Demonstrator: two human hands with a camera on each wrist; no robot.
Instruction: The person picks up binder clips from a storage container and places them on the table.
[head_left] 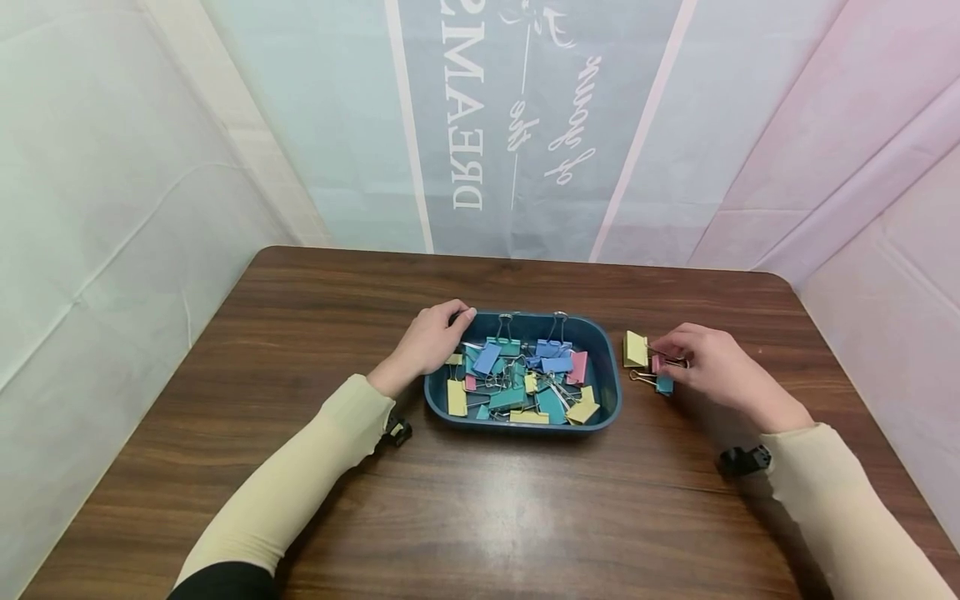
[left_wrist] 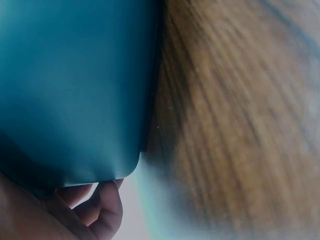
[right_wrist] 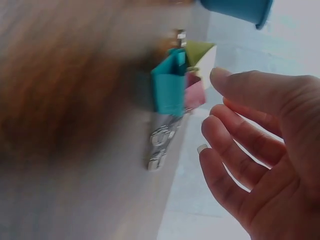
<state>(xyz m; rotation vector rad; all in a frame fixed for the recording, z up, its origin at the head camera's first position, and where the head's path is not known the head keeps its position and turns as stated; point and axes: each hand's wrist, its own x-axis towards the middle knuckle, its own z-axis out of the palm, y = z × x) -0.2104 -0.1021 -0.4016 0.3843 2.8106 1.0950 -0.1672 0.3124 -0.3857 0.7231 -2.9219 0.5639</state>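
Observation:
My left hand [head_left: 438,335] holds the back left corner of a dark teal tray [head_left: 517,427], its fingers curled at the rim. In the left wrist view, the tray's smooth outer wall [left_wrist: 85,90] fills much of the picture. Many binder clips in yellow, teal, blue and pink lie heaped inside. Right of the tray, my right hand [head_left: 708,364] hovers beside a small group of binder clips: a yellow one [head_left: 635,350], a pink one [right_wrist: 195,94] and a teal one [right_wrist: 168,90]. Its thumb and fingers are apart and loosely bent, fingertips close to the pink clip.
Two clips with upright wire handles [head_left: 559,325] stand at the tray's back rim. The brown wooden table [head_left: 495,517] reaches back to a printed cloth [head_left: 525,125], and pale cloth hangs at both sides. Each wrist wears a small black camera [head_left: 744,460].

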